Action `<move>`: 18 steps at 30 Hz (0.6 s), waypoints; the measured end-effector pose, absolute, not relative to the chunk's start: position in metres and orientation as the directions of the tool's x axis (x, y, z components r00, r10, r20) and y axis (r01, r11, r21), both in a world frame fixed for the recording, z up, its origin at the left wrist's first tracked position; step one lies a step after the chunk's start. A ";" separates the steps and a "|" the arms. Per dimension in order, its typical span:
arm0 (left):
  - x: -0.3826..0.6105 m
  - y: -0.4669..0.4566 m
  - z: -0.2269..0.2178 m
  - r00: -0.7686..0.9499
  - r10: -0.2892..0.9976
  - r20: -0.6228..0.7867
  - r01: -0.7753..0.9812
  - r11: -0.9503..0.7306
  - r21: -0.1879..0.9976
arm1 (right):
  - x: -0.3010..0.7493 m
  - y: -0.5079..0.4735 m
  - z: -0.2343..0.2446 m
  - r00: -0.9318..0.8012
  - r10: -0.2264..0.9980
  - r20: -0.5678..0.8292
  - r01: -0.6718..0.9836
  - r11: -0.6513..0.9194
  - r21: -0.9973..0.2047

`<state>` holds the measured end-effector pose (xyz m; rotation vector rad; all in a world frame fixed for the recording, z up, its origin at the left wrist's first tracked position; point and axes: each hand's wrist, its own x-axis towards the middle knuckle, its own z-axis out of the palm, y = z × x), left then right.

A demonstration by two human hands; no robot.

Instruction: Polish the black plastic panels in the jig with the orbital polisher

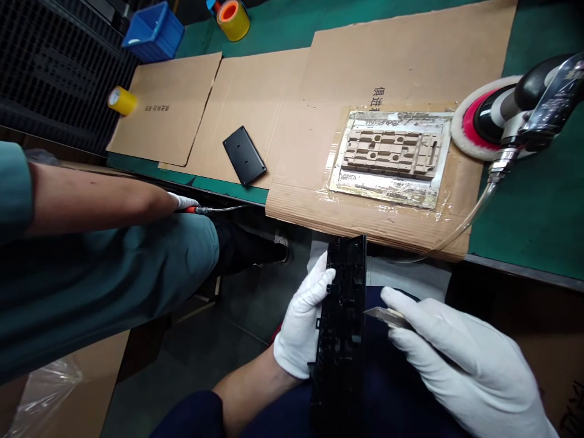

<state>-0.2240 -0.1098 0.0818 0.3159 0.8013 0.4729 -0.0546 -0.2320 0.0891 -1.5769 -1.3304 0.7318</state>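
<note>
My left hand (303,322), in a white glove, grips a long black moulded plastic part (342,316) by its left side. The part's ribbed inner side faces me, and its lower end is lost against my dark clothing. In my gloved right hand (460,353) is a utility knife (387,316), pinched between thumb and fingers. Its pointed blade aims left, close to the part's right edge; whether it touches cannot be made out. Most of the knife's handle is hidden inside the glove.
A beige fixture block (392,152) sits on a taped board atop cardboard (292,109). To its right rests a polishing machine (502,115) with a hose. A flat black panel (244,156), tape rolls (233,21) and a blue bin (154,33) lie farther left. A co-worker's arm (100,198) reaches in.
</note>
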 end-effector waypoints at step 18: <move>-0.229 -0.111 0.076 0.533 0.544 -0.648 -0.275 0.836 0.476 | -0.056 -0.238 0.090 0.159 0.977 0.140 0.423 0.061 -0.904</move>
